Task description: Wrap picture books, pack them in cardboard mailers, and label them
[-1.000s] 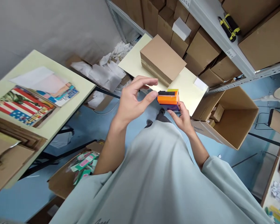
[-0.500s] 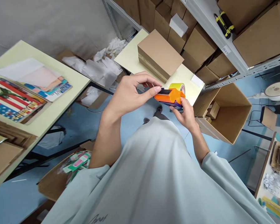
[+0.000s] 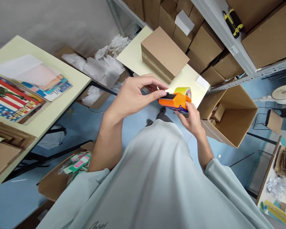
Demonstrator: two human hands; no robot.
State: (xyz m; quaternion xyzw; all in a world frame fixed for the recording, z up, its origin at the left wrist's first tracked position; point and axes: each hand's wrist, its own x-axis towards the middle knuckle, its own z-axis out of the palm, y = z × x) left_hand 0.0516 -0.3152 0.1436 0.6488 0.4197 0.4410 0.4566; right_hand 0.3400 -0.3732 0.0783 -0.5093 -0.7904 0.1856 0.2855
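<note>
In front of me is an orange and purple tape dispenser (image 3: 173,101) with a roll of yellow tape (image 3: 184,91) at its far side. My right hand (image 3: 190,119) is wrapped round its right end, the thumb along the lower side. At its dark left end, my left hand (image 3: 143,92) has thumb and forefinger close together on the edge, the other fingers curled above. Whether a tape end lies between those fingertips is too small to make out. Just beyond, a stack of flat brown cardboard (image 3: 164,52) lies on a pale yellow table (image 3: 131,52).
On the left table (image 3: 73,73) lie colourful printed books (image 3: 11,98) and flattened cardboard. A large open carton (image 3: 238,117) stands at right. Shelves hold brown boxes (image 3: 206,41) and two yellow-black tools (image 3: 233,22). White packing paper (image 3: 97,70) lies behind.
My view has shifted slightly. Both hands keep their places on the tape dispenser, which sits slightly lower and further right in view.
</note>
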